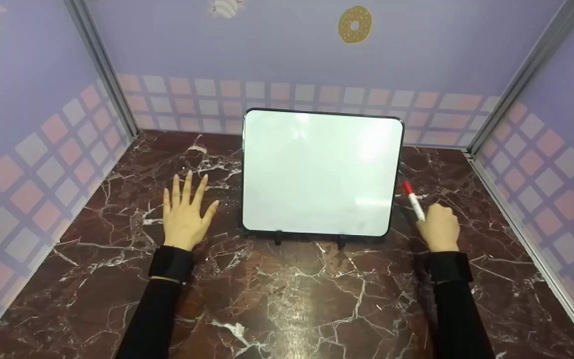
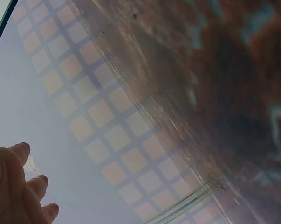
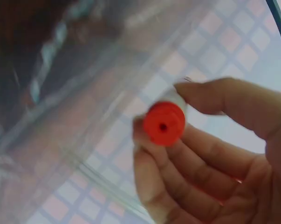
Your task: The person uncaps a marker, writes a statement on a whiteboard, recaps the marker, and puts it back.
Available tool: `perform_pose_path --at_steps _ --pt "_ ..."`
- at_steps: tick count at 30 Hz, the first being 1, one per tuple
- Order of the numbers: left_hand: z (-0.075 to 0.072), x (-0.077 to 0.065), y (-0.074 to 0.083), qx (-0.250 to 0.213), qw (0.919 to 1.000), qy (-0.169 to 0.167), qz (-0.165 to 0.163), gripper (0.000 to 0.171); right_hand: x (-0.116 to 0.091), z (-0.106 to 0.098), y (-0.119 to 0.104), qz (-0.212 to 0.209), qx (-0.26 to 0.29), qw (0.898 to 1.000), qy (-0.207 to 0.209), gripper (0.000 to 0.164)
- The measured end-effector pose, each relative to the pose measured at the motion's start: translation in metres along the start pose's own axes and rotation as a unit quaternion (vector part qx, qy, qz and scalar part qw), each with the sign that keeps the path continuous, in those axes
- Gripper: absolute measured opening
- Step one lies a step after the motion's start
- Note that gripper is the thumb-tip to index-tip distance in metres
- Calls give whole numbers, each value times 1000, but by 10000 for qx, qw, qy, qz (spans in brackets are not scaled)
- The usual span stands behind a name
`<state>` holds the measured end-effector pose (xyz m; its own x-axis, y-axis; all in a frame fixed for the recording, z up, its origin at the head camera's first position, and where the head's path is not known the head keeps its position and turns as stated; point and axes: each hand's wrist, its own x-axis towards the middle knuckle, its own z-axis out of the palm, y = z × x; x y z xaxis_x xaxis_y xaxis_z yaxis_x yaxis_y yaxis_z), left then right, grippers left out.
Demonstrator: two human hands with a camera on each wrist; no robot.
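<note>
A white marker with a red cap (image 1: 413,199) slants up from my right hand (image 1: 440,228), which grips its lower part. In the right wrist view the marker's red end (image 3: 164,123) faces the camera, with the thumb and curled fingers around the white barrel. My left hand (image 1: 185,215) is spread palm down over the table, fingers straight and apart, holding nothing. Between the hands stands a blank whiteboard (image 1: 319,172) with a black frame, tilted slightly back. The left wrist view catches only some fingertips (image 2: 37,184) of the left hand.
Two small black feet (image 1: 341,242) support the whiteboard's lower edge. The table (image 1: 287,299) is dark red marble with white veins. Lilac panels with pink and white checks (image 1: 192,94) enclose the back and both sides, joined by metal corner posts (image 1: 110,70).
</note>
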<state>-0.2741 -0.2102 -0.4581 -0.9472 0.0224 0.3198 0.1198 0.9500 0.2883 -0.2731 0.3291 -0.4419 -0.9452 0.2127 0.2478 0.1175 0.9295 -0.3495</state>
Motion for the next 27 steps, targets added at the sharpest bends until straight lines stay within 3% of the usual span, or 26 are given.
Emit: perform_pose_path --at_steps 8,14,19,23,25,27 --pt "-2 0 0 85 9999 59 0 67 -6 -35 -12 10 483 9928 1099 19" --pt "-5 1 4 48 9999 124 50 68 -19 -50 -46 -642 886 9735 2010 17" --pt "-9 3 13 20 9984 475 322 68 -29 -45 -75 -1388 1040 9608 2162 17" --pt "-13 4 33 191 9899 1054 925 69 -36 -31 -95 -2039 922 9521 2085 16" --pt "-14 2 51 315 9776 1378 1558 65 -41 -23 -105 -2443 832 9468 1925 16" --pt "-14 0 70 458 9599 1637 2227 60 -47 -15 -115 -2787 776 9411 1749 17"
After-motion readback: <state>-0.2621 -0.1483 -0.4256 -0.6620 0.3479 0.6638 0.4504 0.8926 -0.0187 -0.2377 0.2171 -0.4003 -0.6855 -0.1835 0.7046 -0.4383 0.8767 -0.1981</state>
